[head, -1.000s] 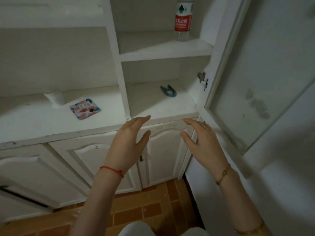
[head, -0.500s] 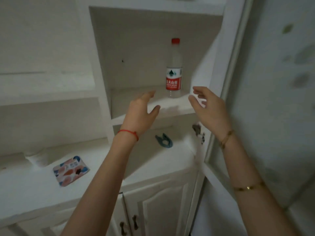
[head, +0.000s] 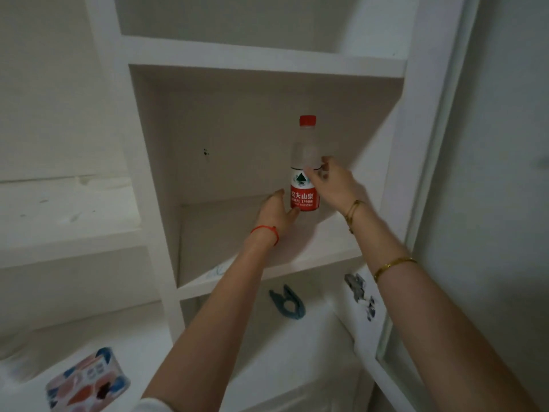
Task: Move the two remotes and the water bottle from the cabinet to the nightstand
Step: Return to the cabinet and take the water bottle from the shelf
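Observation:
A clear water bottle (head: 306,150) with a red cap and a red label stands upright on a middle shelf (head: 237,257) of the white cabinet. My right hand (head: 332,182) wraps it from the right at the top of the label, thumb across the front and fingers behind. My left hand (head: 274,214) rests on the shelf against the bottle's lower left, fingers apart, thumb touching its base. No remote is in view.
A blue clip (head: 286,303) lies on the shelf below. A patterned packet (head: 86,379) lies on the counter at lower left. The cabinet door (head: 475,203) stands open at the right, with its metal hinge (head: 356,286) beside my right forearm.
Both hands rose from the counter edge into the shelf compartment. The right hand closed around the bottle and the left hand came up against its base. My view tilted upward.

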A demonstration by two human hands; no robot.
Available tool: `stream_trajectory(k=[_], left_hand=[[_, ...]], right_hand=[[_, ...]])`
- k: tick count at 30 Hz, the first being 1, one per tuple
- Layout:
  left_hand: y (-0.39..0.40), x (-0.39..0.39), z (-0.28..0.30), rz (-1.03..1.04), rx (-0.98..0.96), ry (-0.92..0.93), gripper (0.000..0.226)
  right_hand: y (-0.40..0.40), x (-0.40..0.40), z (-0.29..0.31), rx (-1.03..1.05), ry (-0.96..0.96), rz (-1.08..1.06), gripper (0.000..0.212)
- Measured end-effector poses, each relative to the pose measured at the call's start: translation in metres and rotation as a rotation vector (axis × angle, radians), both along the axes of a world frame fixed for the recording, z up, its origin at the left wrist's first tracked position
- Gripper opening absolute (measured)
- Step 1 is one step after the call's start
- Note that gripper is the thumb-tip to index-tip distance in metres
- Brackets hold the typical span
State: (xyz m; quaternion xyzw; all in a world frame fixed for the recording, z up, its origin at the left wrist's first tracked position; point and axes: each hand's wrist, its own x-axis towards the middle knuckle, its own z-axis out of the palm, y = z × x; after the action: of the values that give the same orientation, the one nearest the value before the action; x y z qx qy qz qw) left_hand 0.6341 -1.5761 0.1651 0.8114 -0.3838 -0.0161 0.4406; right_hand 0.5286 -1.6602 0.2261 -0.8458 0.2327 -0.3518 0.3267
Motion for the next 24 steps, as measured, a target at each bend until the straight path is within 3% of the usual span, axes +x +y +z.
stream_trajectory(k=[7,16,24], left_hand=[[-0.01,0.003,-0.003,-0.076,-0.038,-0.005,0.048],[0.017,-0.007,0.001,-0.131,-0.033,0.083,0.059],[0.061,-0.042,-0.001,-0.153,-0.16,0.274,0.05]], right_hand=[[-0.008,0.014,-0.005,0.053,-0.033,0.01,0.051],[0.0,-0.007,-0.007,0.056,-0.081,0.03,0.048],[0.031,-0.046,-0.006,0.11,-0.195,0.123,0.051]])
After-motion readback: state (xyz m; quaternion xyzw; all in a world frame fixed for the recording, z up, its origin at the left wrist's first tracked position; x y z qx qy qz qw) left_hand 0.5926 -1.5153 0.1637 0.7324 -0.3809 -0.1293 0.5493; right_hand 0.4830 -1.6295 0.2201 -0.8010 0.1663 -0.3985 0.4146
